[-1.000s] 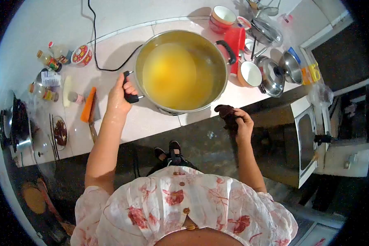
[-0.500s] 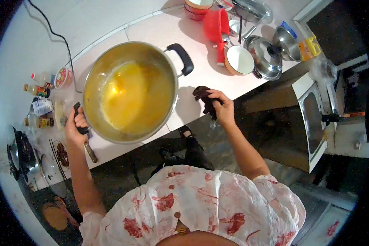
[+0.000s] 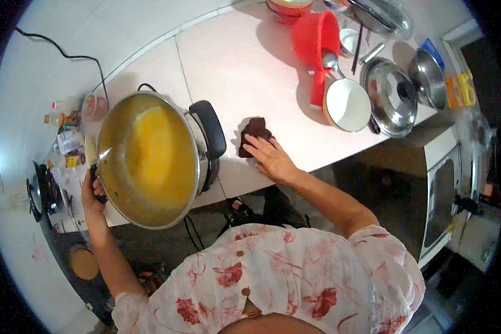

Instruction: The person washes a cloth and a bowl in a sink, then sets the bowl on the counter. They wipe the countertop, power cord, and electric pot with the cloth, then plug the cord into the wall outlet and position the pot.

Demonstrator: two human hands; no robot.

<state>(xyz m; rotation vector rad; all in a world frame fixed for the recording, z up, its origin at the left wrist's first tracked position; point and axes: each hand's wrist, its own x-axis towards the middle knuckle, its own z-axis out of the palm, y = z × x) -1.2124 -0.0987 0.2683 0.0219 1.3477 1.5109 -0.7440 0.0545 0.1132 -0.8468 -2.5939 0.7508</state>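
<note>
My left hand [image 3: 92, 196] is closed round the black left handle of a large steel pot [image 3: 114, 181]. Yellowish liquid [image 3: 153, 158] lies in the pot, which leans toward the left with its right side raised. The opposite black handle [image 3: 208, 131] is free. A crumpled dark brown cloth [image 3: 255, 126] rests on the counter to the right of the pot. My right hand [image 3: 275, 161] holds this cloth down against the surface, its fingers stretched over it and its thumb to the near side.
Along the counter [image 3: 245, 61] at the right are a red ladle-like scoop [image 3: 316, 42], a pale saucepan [image 3: 348, 104], a steel lid [image 3: 389, 97] and a steel bowl [image 3: 427, 78]. Bottles [image 3: 67, 118] crowd the left. A black cord [image 3: 67, 54] runs down the wall.
The pot has shifted left and tilted, its right side coming up, with my left hand still on the handle. My right hand has brought the cloth left and down onto the counter.
</note>
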